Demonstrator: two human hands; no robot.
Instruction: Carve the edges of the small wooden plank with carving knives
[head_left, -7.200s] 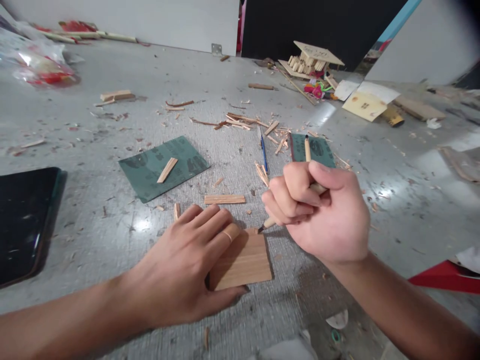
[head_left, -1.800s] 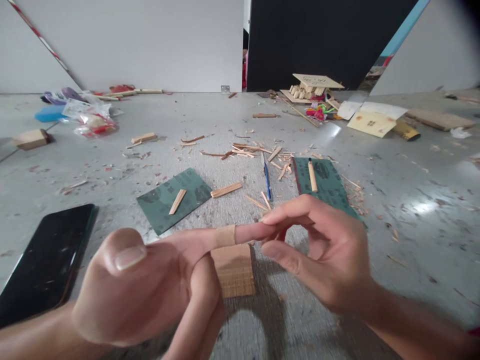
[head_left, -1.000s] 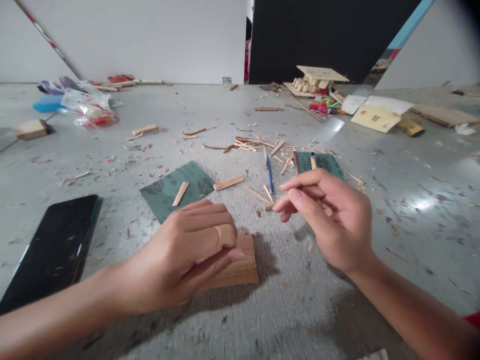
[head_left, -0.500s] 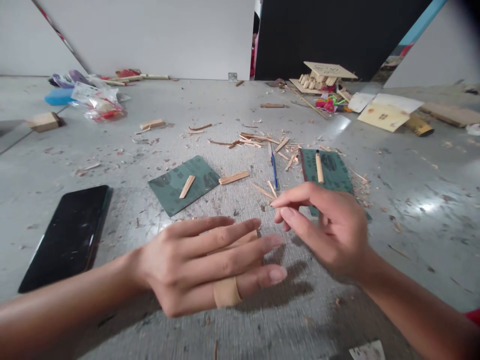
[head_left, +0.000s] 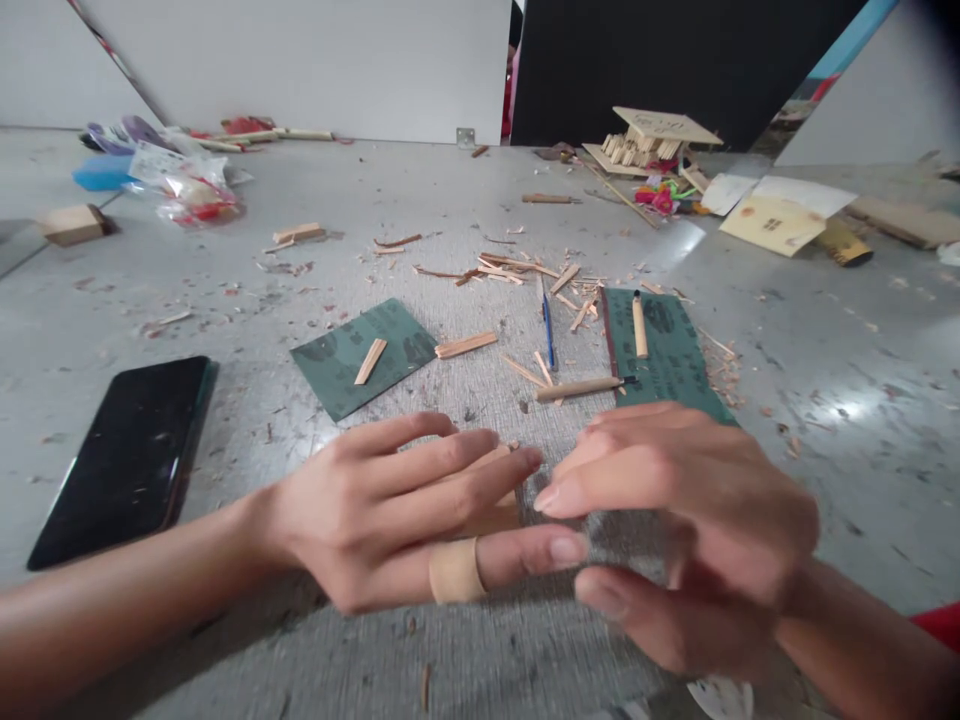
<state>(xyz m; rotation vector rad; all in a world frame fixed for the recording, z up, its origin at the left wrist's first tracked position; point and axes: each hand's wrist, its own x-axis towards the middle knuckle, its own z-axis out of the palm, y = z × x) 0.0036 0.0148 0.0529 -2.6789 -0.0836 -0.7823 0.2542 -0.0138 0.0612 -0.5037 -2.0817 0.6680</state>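
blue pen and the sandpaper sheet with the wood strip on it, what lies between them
In the head view, a loose wooden stick lies between the blue pen and that sandpaper sheet, on bare floor.

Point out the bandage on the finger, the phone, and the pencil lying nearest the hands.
bandage [head_left: 456,571], head view, middle of the wrap.
phone [head_left: 124,455], head view, centre of the screen.
pencil [head_left: 577,388], head view, mid-shaft.

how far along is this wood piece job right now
Looks mid-way. Done: wood offcuts litter the floor, and a wooden-handled tool lies set down by a sandpaper sheet. In hand: the left hand lies flat over the small wood panel, mostly hiding it; the right hand is empty, fingertips near the bandaged left finger. Left: the panel's finish can't be judged.
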